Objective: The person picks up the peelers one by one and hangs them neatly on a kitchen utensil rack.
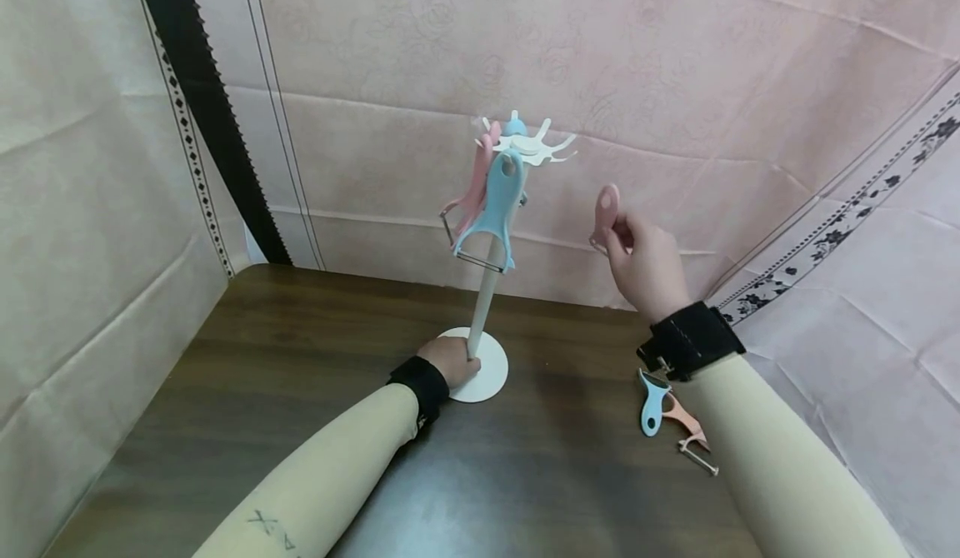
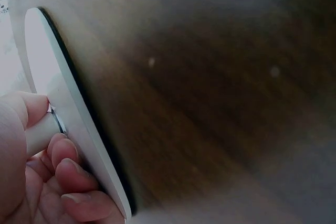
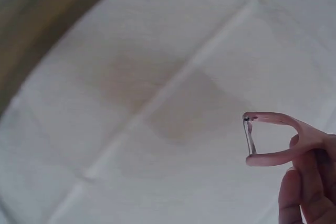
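A white stand has a round base [image 1: 491,375], an upright pole [image 1: 484,301] and a ring of curved hooks [image 1: 532,148] on top. Low on the pole, just above the base, my left hand [image 1: 447,360] grips it with thumb and fingers around it. From the hooks hang a blue peeler [image 1: 495,208] and, left of it, a pink peeler [image 1: 477,181]. Off to the stand's right, my right hand [image 1: 651,265] pinches another pink peeler [image 3: 275,158] in the air, apart from the hooks. Its metal blade points away from the fingers in the right wrist view.
Below the right forearm, a blue peeler [image 1: 652,408] and a peach-coloured peeler [image 1: 686,418] lie on the brown wooden table [image 1: 300,425]. Another peeler head with a metal blade shows beside them, partly hidden by the arm. Pale patterned cloth [image 1: 390,175] hangs behind and at both sides.
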Action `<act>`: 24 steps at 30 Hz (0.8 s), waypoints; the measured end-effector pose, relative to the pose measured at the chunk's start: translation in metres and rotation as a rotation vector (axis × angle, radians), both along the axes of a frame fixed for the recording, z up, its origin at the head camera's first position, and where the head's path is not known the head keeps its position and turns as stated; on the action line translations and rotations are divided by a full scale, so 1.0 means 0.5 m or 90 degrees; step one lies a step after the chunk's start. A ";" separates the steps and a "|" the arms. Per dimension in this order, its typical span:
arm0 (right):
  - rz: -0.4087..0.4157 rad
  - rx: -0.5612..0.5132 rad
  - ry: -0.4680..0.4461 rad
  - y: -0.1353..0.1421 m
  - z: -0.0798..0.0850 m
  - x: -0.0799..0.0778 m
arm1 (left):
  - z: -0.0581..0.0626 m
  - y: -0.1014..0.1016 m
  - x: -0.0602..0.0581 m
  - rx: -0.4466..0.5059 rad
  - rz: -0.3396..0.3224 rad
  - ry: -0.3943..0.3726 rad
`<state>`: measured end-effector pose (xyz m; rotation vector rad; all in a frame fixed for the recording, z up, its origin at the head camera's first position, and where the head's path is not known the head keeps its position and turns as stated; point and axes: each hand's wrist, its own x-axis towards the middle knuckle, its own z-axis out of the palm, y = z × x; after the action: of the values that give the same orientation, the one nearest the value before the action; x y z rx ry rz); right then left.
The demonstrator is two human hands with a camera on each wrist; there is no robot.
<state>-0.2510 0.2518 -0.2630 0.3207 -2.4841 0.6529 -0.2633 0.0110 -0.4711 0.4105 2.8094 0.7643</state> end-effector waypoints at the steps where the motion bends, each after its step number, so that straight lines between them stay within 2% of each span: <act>1: 0.009 -0.004 0.017 -0.009 0.013 -0.003 | -0.001 0.000 -0.001 -0.001 0.000 0.001; 7: 0.051 -0.020 0.090 -0.060 0.081 -0.016 | -0.014 0.004 -0.009 -0.009 0.002 0.010; 12: 0.065 -0.017 0.095 -0.097 0.120 -0.019 | -0.014 0.003 -0.007 -0.006 0.000 0.029; 19: 0.063 -0.028 0.092 -0.123 0.134 -0.029 | -0.012 0.001 -0.005 -0.009 -0.001 0.032; 24: 0.068 -0.046 0.096 -0.133 0.132 -0.036 | -0.026 0.003 -0.014 -0.008 -0.006 0.044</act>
<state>-0.2692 0.1855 -0.1971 0.4612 -2.3056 0.7330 -0.2701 0.0123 -0.4842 0.4555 2.8729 0.7447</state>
